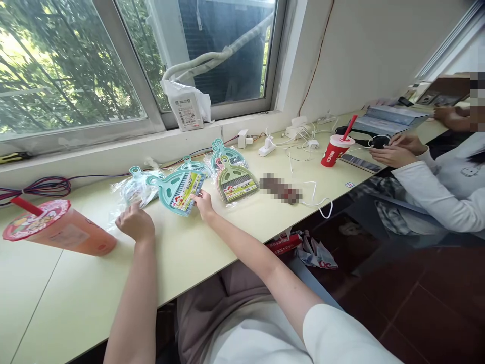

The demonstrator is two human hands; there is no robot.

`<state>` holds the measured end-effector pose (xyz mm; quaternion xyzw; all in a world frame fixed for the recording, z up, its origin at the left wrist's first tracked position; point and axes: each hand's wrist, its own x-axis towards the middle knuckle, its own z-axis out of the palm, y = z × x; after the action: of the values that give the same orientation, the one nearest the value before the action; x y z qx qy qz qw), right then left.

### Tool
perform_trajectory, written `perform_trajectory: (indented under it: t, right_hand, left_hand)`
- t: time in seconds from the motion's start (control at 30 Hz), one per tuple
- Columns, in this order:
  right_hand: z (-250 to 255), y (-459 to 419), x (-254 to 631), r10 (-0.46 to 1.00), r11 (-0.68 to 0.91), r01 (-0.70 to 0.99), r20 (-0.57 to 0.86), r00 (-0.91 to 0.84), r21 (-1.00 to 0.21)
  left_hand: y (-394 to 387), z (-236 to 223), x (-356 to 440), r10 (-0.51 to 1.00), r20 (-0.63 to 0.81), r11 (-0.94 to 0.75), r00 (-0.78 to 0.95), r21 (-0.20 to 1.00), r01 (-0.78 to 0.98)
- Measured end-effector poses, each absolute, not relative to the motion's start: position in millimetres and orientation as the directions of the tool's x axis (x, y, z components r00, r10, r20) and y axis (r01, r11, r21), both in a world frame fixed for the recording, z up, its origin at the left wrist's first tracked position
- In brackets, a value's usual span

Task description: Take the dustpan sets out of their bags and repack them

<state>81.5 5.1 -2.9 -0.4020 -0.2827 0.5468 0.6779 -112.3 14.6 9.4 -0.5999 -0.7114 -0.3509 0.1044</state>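
My right hand pinches the right edge of a teal dustpan-and-brush set with a yellow printed label, tilted above the table. My left hand is closed at the near edge of a crinkled clear plastic bag; its fingertips are partly hidden. Behind the bag's right side, a wrapped teal set lies on the table. To the right of my right hand are a green dustpan set with grey bristles and a teal one behind it. Another teal dustpan lies partly covered behind the held one.
A large orange drink cup stands close to my left hand. Cables run along the wall. Rightward are a blurred-out object, a white cable, a red cup, a phone and a seated person handling a dark object.
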Motion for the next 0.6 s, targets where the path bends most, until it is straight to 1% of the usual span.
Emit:
perform_trajectory:
  t: [0.1,0.2,0.27,0.33,0.37,0.43,0.53,0.57,0.6]
  right_hand:
    - [4.6,3.1,85.5,0.966,0.104,-0.58,-0.057,0.253,-0.808]
    - [10.7,0.7,88.9,0.967,0.139,-0.597,-0.021,0.253,-0.79]
    - [12.4,-0.4,89.4,0.97,0.138,-0.598,-0.014,0.242,-0.789]
    - [12.2,-1.1,88.5,0.972,0.118,-0.593,-0.03,0.234,-0.797]
    - [11.6,-1.3,87.7,0.972,0.107,-0.588,-0.042,0.233,-0.802]
    - [10.0,-1.1,86.1,0.969,0.09,-0.581,-0.064,0.239,-0.809]
    - [7.7,-0.1,85.0,0.965,0.076,-0.59,-0.089,0.245,-0.804]
    - [7.1,0.2,85.1,0.965,0.074,-0.594,-0.093,0.245,-0.801]
    - [6.6,0.6,85.3,0.965,0.071,-0.597,-0.097,0.244,-0.799]
  left_hand:
    - [7.1,15.7,-105.9,0.736,0.637,-0.042,-0.23,0.381,0.924]
    - [5.6,14.3,-103.2,0.737,0.658,-0.115,-0.156,0.349,0.93]
    - [7.7,10.6,-103.8,0.767,0.633,-0.121,-0.106,0.305,0.945]
    - [10.8,7.6,-105.4,0.825,0.557,-0.078,-0.091,0.272,0.959]
    - [12.3,7.0,-106.1,0.852,0.512,-0.044,-0.108,0.276,0.96]
    - [14.7,8.1,-106.9,0.879,0.438,0.026,-0.188,0.349,0.937]
    - [16.5,12.3,-105.7,0.879,0.345,0.115,-0.33,0.517,0.848]
    - [16.8,13.0,-104.9,0.881,0.325,0.125,-0.344,0.541,0.831]
    - [17.1,12.9,-104.2,0.886,0.326,0.113,-0.33,0.538,0.836]
